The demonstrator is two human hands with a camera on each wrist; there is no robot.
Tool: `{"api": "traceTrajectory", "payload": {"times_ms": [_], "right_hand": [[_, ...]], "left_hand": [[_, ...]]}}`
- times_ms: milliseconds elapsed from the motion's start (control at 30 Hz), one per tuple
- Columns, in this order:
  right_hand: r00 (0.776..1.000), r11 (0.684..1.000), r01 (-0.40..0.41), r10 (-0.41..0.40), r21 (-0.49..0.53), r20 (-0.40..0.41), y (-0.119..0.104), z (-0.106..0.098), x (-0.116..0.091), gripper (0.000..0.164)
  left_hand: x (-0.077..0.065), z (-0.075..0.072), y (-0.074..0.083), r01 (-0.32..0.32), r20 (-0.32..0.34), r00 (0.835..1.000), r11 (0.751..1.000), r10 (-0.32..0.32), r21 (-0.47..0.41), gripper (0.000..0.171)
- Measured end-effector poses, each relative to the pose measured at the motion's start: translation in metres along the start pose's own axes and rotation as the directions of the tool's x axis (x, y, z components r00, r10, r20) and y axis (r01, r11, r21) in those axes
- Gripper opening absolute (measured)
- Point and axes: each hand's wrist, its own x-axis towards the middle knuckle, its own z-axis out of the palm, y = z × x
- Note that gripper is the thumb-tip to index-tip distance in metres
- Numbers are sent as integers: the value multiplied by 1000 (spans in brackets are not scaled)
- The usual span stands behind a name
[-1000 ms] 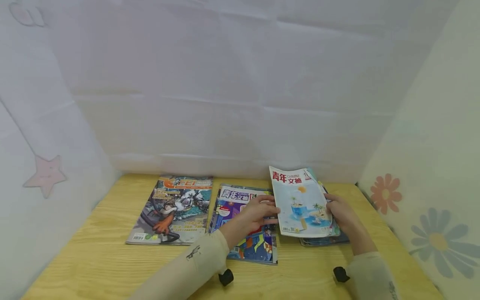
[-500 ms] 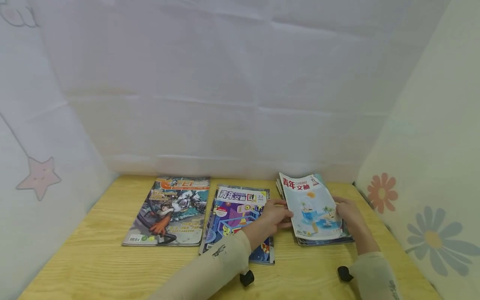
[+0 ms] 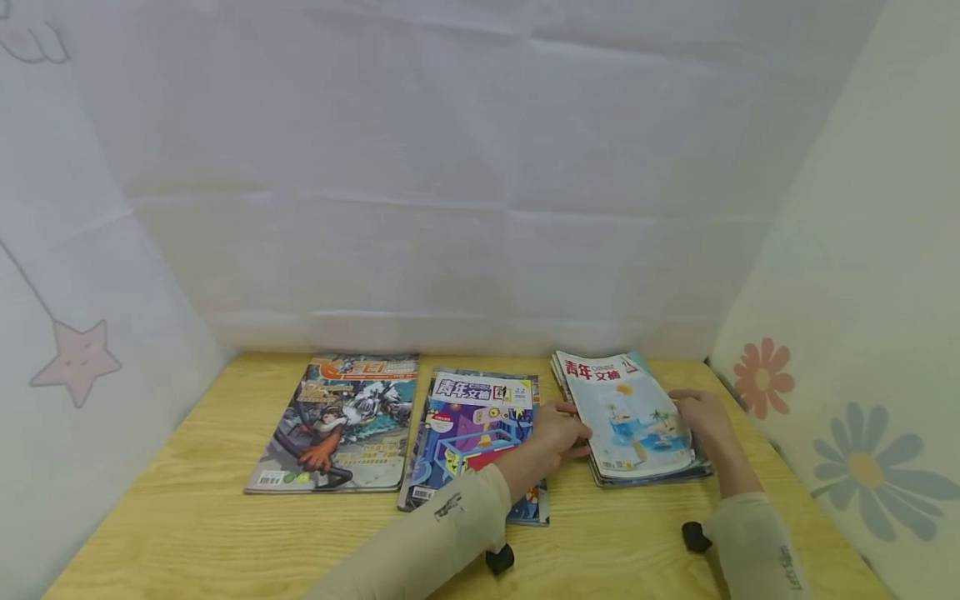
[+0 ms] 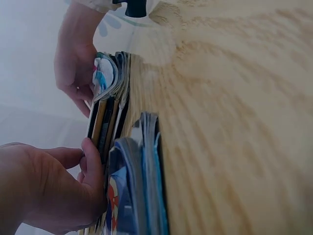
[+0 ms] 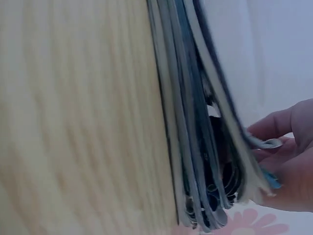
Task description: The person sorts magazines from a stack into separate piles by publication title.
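Note:
A magazine with a white and light-blue beach cover lies on top of a stack of magazines at the right of the table. My left hand is at the stack's left edge; in the left wrist view, thumb and fingers of that hand pinch at the spine side. Along the opposite edge, my right hand holds the same top magazine. The right wrist view has this hand at a bent-up edge, while the layers below fan slightly apart. Some fingertips are hidden behind the pages.
A purple-covered magazine lies on others in the middle, partly under my left forearm. Farther left is a magazine with a comic-style cover. A wooden tabletop bears them all. White cloth hangs behind and at both sides.
The white-covered magazine has come down and right, from raised and tilted to lying on the right stack. Both hands moved with it, uncovering more of the purple magazine.

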Motion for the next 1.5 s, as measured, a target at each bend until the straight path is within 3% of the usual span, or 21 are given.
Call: {"api": "traceTrajectory", "payload": {"times_ms": [200, 367, 467, 600, 733, 867, 1067, 1267, 1500], "right_hand": [[997, 995, 35, -28, -94, 69, -15, 3, -3, 51], [991, 993, 72, -61, -92, 115, -32, 5, -11, 52], [988, 991, 108, -99, -75, 122, -46, 4, -18, 51], [980, 985, 153, -141, -77, 138, -65, 6, -27, 49], [967, 977, 196, -178, -85, 180, -84, 11, -37, 45], [955, 967, 232, -205, -108, 213, -100, 19, -45, 43], [946, 958, 252, -215, -134, 244, -113, 34, -49, 34], [942, 956, 263, -226, -131, 247, -117, 48, -51, 28], [913, 938, 323, -276, -122, 300, -117, 75, -60, 28]], "left_hand": [[-7, -12, 0, 7, -10, 1000, 1000, -7, 18, 53], [-16, -32, 6, 37, 46, 998, 999, -38, 14, 55], [-21, -46, 15, 8, 97, 995, 1000, -11, 30, 52], [-29, -64, 30, -80, 142, 988, 992, 66, 102, 40], [-35, -85, 42, -139, 154, 982, 975, 112, 174, 35], [-42, -109, 51, -156, 142, 982, 957, 124, 243, 33], [-58, -141, 59, -199, 125, 979, 893, 162, 404, 33], [-70, -167, 63, -233, 101, 972, 803, 214, 549, 37], [-84, -192, 65, -241, 75, 963, 699, 260, 673, 35]]}}
